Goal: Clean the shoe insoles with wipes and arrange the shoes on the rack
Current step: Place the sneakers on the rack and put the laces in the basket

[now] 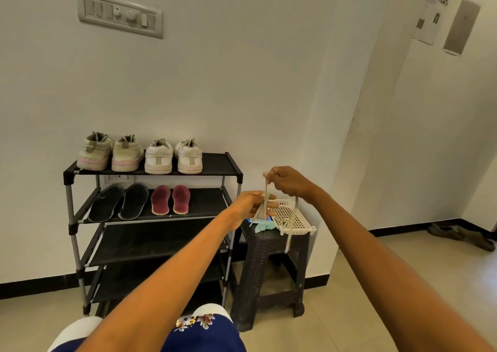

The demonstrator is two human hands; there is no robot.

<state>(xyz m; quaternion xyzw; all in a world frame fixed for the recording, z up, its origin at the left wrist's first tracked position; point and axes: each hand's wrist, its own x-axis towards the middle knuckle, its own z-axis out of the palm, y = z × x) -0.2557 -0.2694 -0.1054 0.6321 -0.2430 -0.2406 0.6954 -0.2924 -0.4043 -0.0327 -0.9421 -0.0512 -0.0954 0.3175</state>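
Both arms reach out toward the stool (269, 265) at about one o'clock. The left hand (248, 206) is closed round a bundle of pale lace (262, 209); the right hand (289, 181), just above it, pinches the lace's upper end. A loose tail hangs past the white tray (298, 221) — this looks like winding up a lace, a side job. On the rack (150, 217) at eleven o'clock, four shoes (139, 154) sit on top, with the insoles (139, 200) one shelf down. Next, I'd guess, the bundle goes into the tray — the tail needs gathering first.
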